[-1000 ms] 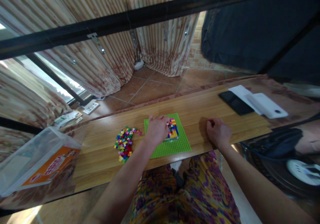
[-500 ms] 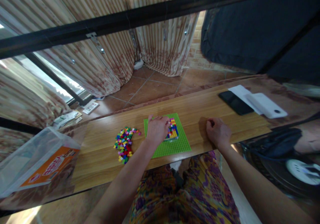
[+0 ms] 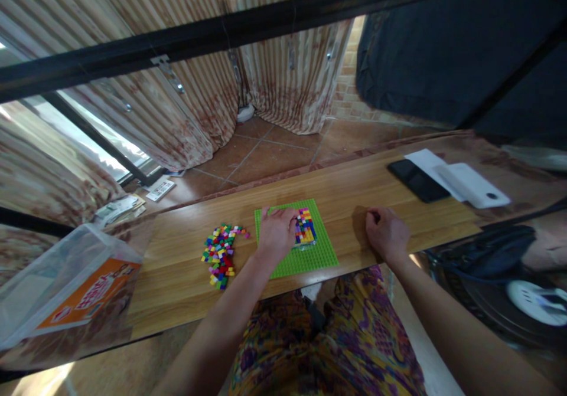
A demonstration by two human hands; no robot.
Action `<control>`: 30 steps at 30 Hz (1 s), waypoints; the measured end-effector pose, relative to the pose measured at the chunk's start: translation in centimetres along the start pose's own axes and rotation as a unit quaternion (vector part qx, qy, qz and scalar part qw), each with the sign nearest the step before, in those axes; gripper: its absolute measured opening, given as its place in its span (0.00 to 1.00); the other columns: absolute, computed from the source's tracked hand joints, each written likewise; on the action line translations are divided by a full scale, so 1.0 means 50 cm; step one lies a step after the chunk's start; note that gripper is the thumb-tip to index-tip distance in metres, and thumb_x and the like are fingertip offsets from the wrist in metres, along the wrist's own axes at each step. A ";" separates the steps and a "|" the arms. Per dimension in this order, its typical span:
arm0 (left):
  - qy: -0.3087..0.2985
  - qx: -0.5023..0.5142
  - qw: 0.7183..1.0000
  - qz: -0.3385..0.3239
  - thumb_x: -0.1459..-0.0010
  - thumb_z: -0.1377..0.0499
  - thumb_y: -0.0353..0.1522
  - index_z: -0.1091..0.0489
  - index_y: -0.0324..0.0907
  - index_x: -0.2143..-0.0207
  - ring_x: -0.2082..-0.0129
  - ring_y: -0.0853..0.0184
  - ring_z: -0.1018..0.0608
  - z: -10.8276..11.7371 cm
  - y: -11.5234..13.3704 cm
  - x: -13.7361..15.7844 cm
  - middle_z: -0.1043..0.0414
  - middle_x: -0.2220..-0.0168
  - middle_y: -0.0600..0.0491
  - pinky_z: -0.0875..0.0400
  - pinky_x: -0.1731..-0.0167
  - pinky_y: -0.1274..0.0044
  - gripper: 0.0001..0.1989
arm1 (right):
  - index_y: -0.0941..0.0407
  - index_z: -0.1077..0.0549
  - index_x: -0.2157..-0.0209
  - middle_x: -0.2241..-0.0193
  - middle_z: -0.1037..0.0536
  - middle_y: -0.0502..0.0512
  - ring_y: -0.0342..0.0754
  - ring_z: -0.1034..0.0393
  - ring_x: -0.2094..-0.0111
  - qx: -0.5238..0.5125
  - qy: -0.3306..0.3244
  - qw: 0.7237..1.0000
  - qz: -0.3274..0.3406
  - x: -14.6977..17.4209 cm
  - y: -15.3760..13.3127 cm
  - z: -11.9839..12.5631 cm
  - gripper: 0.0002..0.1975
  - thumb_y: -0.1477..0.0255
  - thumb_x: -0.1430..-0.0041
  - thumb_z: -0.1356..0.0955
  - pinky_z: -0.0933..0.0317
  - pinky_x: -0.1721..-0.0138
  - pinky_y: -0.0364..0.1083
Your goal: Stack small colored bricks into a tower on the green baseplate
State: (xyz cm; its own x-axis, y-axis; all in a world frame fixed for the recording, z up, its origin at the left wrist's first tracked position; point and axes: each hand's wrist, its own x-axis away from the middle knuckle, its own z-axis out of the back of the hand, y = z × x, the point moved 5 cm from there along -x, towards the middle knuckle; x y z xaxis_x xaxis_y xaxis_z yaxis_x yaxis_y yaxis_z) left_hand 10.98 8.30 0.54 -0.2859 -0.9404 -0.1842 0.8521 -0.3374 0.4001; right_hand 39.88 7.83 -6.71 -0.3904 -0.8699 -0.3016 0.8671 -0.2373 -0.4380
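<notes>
My left hand [image 3: 277,231] rests over the left part of a green studded baseplate [image 3: 323,255], its fingers bent and closed at the left edge of a patch of multicoloured bricks [image 3: 306,228]. Whatever those fingertips pinch is hidden beneath the hand. The patch looks tightly packed, with yellow, blue, orange and red pieces visible, and a clear rim shows along its near side. Right of the baseplate, my right hand [image 3: 387,232] lies on the wooden table [image 3: 349,198], curled into a loose fist with nothing visible in it.
Loose coloured bricks [image 3: 219,255] form a pile left of the baseplate. A clear plastic tub [image 3: 66,284] with an orange label stands at the far left. Toward the right end of the table lie a black phone [image 3: 419,181] and a white box [image 3: 476,186].
My left hand has shifted very slightly left, uncovering a little more of the brick patch's left side. My right hand stays in place.
</notes>
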 end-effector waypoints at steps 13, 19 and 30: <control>-0.002 -0.010 0.999 -0.039 0.33 0.48 0.27 0.21 0.46 0.54 0.51 0.60 0.22 -0.004 0.008 0.017 0.18 0.53 0.50 0.41 0.38 0.60 0.15 | 0.58 0.20 0.59 0.61 0.20 0.63 0.52 0.32 0.64 0.001 0.002 1.000 -0.003 0.001 -0.002 0.001 0.18 0.66 0.36 0.39 0.46 0.66 0.48; -0.021 -0.025 0.999 -0.034 0.33 0.49 0.27 0.22 0.46 0.52 0.49 0.59 0.23 -0.004 0.017 0.018 0.18 0.52 0.49 0.40 0.39 0.61 0.17 | 0.57 0.20 0.60 0.62 0.20 0.62 0.52 0.32 0.65 0.005 -0.003 1.000 -0.008 0.000 0.000 0.000 0.18 0.66 0.36 0.39 0.46 0.66 0.48; -0.023 -0.034 0.999 -0.026 0.34 0.49 0.26 0.24 0.44 0.48 0.47 0.57 0.24 -0.014 0.020 0.030 0.20 0.48 0.46 0.38 0.40 0.60 0.18 | 0.58 0.20 0.59 0.60 0.20 0.63 0.52 0.32 0.65 0.016 -0.007 1.000 -0.007 0.001 0.000 0.000 0.18 0.65 0.35 0.39 0.47 0.67 0.48</control>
State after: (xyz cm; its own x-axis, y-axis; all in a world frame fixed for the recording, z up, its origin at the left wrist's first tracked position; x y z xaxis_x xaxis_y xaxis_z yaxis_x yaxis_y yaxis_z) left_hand 11.70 6.58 0.03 -0.3501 -0.9228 -0.1607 0.8626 -0.3845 0.3286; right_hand 39.87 7.79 -6.73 -0.3979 -0.8726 -0.2834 0.8710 -0.2623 -0.4154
